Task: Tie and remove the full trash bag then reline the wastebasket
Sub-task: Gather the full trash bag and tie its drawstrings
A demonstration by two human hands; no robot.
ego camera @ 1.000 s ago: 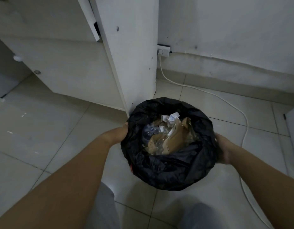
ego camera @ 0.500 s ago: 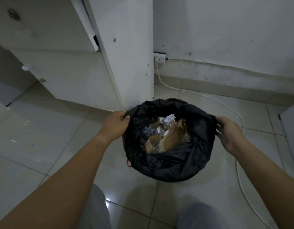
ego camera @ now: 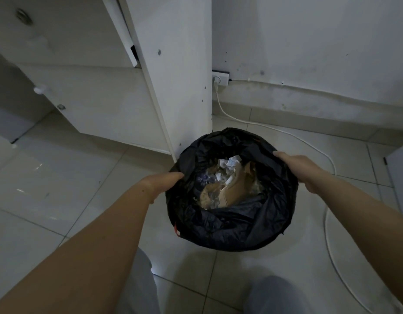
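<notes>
Now left grip (ego camera: 164,181) and right grip (ego camera: 294,165) each clutch the bag (ego camera: 230,225) rim between them; next, gather edges inward, knot

No readable text, label or number anywhere

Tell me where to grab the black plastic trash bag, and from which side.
Grip the black plastic trash bag by its crumpled rim, folded outward, at opposite left and right points, coming from outside. The middle holds rubbish; the slack rim gives purchase. The left hand pinches it there; the right hand lies on it.
</notes>
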